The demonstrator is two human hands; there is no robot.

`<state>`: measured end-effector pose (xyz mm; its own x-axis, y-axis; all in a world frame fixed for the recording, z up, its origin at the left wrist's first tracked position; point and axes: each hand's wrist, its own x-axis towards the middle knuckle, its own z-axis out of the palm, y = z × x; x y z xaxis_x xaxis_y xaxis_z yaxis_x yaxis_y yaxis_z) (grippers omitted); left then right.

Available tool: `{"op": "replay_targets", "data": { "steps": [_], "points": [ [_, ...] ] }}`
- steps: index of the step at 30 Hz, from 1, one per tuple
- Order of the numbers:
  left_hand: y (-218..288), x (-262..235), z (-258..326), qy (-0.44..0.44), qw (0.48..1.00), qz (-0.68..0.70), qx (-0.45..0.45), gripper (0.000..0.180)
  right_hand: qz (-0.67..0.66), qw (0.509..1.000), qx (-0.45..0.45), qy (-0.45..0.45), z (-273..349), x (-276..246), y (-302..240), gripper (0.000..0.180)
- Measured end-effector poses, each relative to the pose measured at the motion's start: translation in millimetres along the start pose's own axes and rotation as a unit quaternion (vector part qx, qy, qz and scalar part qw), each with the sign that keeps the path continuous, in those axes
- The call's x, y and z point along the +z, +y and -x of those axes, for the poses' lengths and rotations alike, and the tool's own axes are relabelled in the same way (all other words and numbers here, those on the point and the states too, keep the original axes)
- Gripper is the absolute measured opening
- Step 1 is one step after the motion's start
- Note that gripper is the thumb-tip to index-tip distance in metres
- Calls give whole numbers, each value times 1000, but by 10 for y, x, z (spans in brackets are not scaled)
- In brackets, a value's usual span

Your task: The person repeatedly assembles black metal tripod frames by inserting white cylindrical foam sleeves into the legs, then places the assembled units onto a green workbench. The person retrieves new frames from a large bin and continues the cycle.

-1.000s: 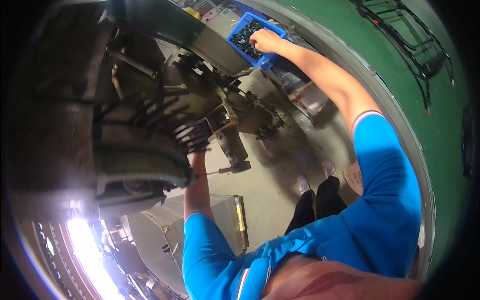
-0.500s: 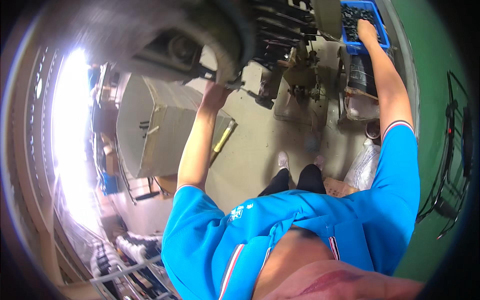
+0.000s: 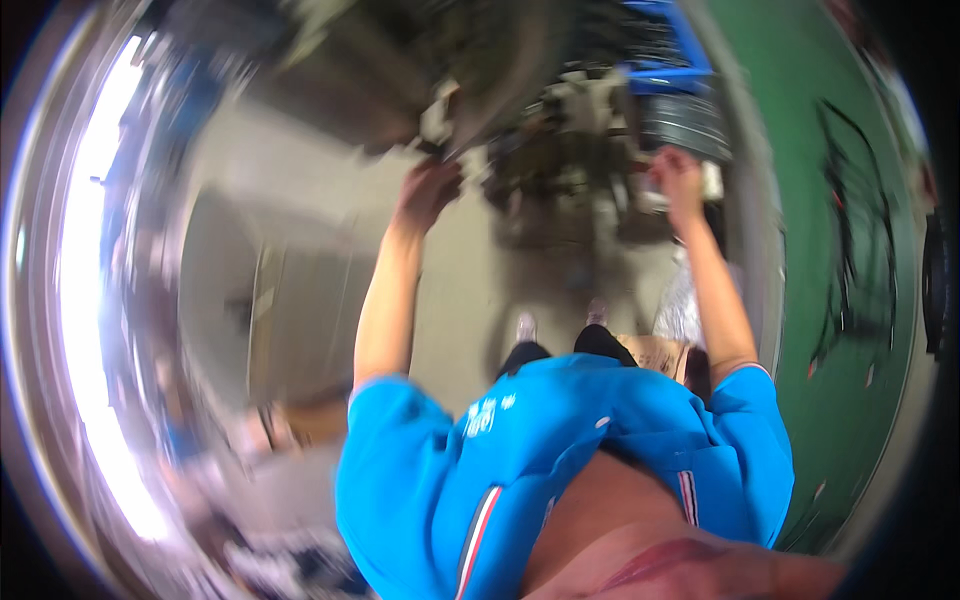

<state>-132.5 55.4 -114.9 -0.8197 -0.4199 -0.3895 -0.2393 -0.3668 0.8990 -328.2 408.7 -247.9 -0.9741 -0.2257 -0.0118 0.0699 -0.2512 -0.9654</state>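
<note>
Frame heavily motion-blurred. Left hand [image 3: 425, 195] raised at about 11 o'clock, fingers curled against the underside of a dark machine [image 3: 470, 70]; whether it grips a part cannot be told. Grey concrete floor [image 3: 450, 310] between the arms, shoes at centre. Right hand [image 3: 678, 180] at about 1 o'clock, just below a blue crate [image 3: 660, 75] and touching pale machine parts [image 3: 640, 195]; its grasp cannot be told. Green floor [image 3: 800, 250] at 3 o'clock.

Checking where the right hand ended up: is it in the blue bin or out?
Out. The right hand hangs below the blue bin, by the grey machine; blur hides its grip.
</note>
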Motion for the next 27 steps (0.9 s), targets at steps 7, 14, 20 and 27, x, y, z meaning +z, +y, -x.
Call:
{"op": "replay_targets", "data": {
  "steps": [7, 14, 20, 27],
  "points": [
    [-194, -230, -124, -40, 998, 7, -54, 17, 543, 754, -205, 307, 752, -1284, -380, 18],
    [-1039, -205, 398, 150, 924, -288, 203, 33, 665, 557, 21, 497, 264, -4579, -1446, 37],
    [-2085, 1044, 651, -152, 867, -434, 190, 21, 694, 644, 75, 314, 391, -4444, -1256, 38],
    [-1052, 3440, 322, -191, 661, -451, 568, 72, 681, 721, -30, 127, 2688, -2826, -2978, 25]
  ]
}}
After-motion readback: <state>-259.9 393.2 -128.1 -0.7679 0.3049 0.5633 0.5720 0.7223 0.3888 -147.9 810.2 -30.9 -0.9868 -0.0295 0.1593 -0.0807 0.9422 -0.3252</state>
